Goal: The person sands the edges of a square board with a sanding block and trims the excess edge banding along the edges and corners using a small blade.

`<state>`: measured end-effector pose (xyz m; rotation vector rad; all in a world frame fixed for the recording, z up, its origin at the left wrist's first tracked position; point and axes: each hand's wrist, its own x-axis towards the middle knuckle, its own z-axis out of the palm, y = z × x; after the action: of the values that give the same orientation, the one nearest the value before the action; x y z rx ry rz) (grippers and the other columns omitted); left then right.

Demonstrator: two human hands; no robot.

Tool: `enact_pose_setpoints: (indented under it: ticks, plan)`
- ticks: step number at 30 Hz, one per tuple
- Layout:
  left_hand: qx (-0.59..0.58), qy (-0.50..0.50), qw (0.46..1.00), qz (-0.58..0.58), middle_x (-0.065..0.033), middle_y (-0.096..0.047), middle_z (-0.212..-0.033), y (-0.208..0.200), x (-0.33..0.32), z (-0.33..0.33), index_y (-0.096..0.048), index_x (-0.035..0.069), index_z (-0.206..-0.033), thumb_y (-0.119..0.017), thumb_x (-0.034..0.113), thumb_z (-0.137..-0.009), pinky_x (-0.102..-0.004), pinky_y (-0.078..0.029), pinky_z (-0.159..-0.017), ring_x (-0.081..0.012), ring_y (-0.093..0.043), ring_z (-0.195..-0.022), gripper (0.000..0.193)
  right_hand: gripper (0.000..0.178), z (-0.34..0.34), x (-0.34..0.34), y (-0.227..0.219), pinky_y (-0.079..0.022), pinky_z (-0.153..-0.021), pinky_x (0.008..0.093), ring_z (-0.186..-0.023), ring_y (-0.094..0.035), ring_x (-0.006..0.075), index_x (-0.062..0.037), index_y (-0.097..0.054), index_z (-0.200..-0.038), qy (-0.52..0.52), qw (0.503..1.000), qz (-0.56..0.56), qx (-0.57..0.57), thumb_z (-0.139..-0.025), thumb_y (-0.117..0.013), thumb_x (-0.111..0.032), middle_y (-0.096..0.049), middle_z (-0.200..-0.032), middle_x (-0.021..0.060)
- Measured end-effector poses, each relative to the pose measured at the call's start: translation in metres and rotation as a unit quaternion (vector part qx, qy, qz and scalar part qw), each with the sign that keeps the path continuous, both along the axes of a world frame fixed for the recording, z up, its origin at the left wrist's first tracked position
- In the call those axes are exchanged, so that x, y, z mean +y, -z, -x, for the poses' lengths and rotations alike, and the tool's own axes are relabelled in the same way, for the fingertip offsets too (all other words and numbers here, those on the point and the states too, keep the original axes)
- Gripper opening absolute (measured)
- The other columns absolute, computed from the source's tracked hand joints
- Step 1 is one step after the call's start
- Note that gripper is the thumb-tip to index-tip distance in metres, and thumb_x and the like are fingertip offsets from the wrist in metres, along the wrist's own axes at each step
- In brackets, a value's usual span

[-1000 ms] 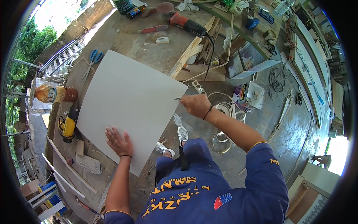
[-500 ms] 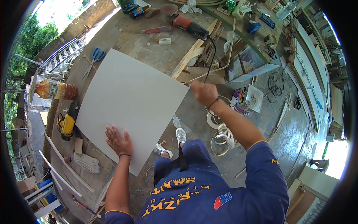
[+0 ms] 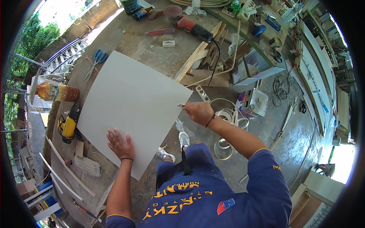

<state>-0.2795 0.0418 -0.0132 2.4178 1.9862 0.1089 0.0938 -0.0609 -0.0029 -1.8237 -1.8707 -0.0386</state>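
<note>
A large white board [image 3: 133, 95] lies flat on the worktable. My left hand [image 3: 121, 143] rests on its near-left part, palm down with fingers spread. At the board's right edge, my right hand [image 3: 199, 113] is closed round a small metal blade [image 3: 181, 105]. The blade's tip lies over the edge, and the fist hides the rest of it. Blue-handled scissors [image 3: 95, 64] lie beyond the board's far-left side. A yellow and black heat gun [image 3: 69, 123] is beside its left corner.
A red and black angle grinder [image 3: 194, 28] lies at the back, near wood strips [image 3: 199, 53]. A bottle of orange-brown liquid [image 3: 57, 92] lies at the left. Coils of pale edging strip [image 3: 226, 146] and a power strip [image 3: 202, 94] are to the right of the board.
My right hand has come down along the board's right edge, from its right corner toward me, and the blade now shows. My left hand and the board stay put.
</note>
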Motion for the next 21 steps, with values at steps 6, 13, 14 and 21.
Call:
enact_pose_setpoints:
  ticks: [6,13,14,21]
  plan:
    - [-0.001,-0.012,1.0,0.016,-0.0126,-0.02,-0.157,-0.003,-0.001,0.002,-0.028,0.014,-0.149,-0.048,0.043,-0.093,-0.0552,-0.01,-0.114,-0.0314,-0.014,-0.146,0.066,0.013,-0.034,0.003,0.028,-0.048,-0.047,0.0394,-0.057,-0.061,0.0279,-0.0099,-0.056,-0.083,0.174,0.984,0.05,0.007,-0.088,-0.061,-0.021,-0.061,-0.066,0.008]
    - [0.003,-0.008,1.0,0.015,-0.012,-0.019,-0.157,-0.002,0.0,0.001,-0.028,0.014,-0.149,-0.047,0.044,-0.093,-0.0554,-0.011,-0.114,-0.031,-0.013,-0.146,0.066,0.016,-0.017,0.005,0.003,-0.048,-0.049,0.0401,-0.058,-0.063,0.0275,-0.0122,-0.057,-0.082,0.097,0.995,0.026,0.011,-0.09,-0.057,-0.026,-0.062,-0.065,0.008]
    - [0.005,-0.01,1.0,0.015,-0.0119,-0.019,-0.157,-0.003,0.0,0.001,-0.028,0.014,-0.149,-0.047,0.044,-0.093,-0.0554,-0.011,-0.114,-0.031,-0.013,-0.146,0.066,0.014,-0.024,0.009,-0.003,-0.047,-0.047,0.0402,-0.057,-0.063,0.0262,-0.0134,-0.058,-0.082,0.151,0.985,0.075,0.023,-0.09,-0.057,-0.025,-0.063,-0.066,0.0076]
    - [-0.001,-0.011,1.0,0.01,-0.0126,-0.021,-0.157,0.0,0.0,0.002,-0.029,0.013,-0.148,-0.047,0.046,-0.093,-0.0559,-0.011,-0.114,-0.0312,-0.014,-0.146,0.067,0.013,-0.008,0.003,-0.006,-0.049,-0.046,0.0391,-0.055,-0.065,0.0263,-0.0128,-0.059,-0.083,0.052,0.991,0.124,0.0,-0.09,-0.054,-0.023,-0.064,-0.064,0.0073]
